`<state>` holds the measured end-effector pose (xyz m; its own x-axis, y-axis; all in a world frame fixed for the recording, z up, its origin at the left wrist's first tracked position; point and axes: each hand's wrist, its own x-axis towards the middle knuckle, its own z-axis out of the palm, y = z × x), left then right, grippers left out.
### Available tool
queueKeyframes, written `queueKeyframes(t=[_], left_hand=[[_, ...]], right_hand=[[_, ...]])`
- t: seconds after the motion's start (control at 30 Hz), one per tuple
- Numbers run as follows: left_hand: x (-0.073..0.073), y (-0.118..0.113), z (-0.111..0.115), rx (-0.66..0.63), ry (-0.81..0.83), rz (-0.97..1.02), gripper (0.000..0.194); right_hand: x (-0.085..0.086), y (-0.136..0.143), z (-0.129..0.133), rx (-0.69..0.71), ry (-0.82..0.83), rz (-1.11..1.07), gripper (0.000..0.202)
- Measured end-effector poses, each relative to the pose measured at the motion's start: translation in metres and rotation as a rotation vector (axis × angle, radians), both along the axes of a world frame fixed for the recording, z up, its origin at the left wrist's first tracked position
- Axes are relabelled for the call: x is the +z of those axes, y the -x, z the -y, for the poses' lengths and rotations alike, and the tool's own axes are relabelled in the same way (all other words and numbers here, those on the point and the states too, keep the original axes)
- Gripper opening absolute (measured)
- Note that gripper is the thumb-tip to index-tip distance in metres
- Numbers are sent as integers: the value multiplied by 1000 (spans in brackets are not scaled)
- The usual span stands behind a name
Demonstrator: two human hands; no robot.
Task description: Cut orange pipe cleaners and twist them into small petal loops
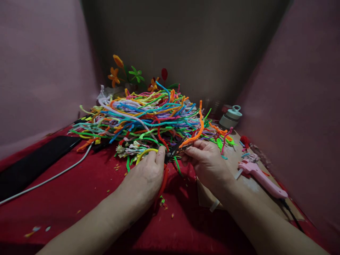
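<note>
My left hand (147, 173) is closed around a pair of scissors (173, 153). Their dark blades point up and right toward my other hand, and a yellow loop shows beside my knuckles. A red strip hangs below the same hand; whether it is part of the scissors I cannot tell. Between the fingertips of my right hand (207, 159) an orange pipe cleaner (201, 124) is pinched, its free end curving upward. The blades lie close to its lower end, though contact is unclear. Just behind both hands rises a big heap of multicoloured pipe cleaners (148, 115).
A pink glue gun (262, 179) lies on a board (256, 198) at right. Behind it stands a lidded container (231, 117). Pipe-cleaner flowers (114, 76) rise at the back. At left are a black flat object (34, 161) and a white cable (66, 168). Scraps dot the red cloth (106, 219).
</note>
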<state>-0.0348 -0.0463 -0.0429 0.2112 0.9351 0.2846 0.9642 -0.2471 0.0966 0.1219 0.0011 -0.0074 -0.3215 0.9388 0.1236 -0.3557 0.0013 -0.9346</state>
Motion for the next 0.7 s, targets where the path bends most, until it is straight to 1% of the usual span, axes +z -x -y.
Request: queueKeyframes(t=[0.17,0.27,0.5,0.7], left_hand=[[6,-2,3,25,4,-52,51],[8,-4,4,39,34,-84,51],[5,-6,3,84,59,-92,52],[3,-7,3,71,52,-61,53]], right_hand=[[-2,1,0,-30,5,18,5],[-2,2,1,-21,15,7,5],[-2,5,3,-37,33,-45,1],[-3,8,6,-121,64,-57,4]])
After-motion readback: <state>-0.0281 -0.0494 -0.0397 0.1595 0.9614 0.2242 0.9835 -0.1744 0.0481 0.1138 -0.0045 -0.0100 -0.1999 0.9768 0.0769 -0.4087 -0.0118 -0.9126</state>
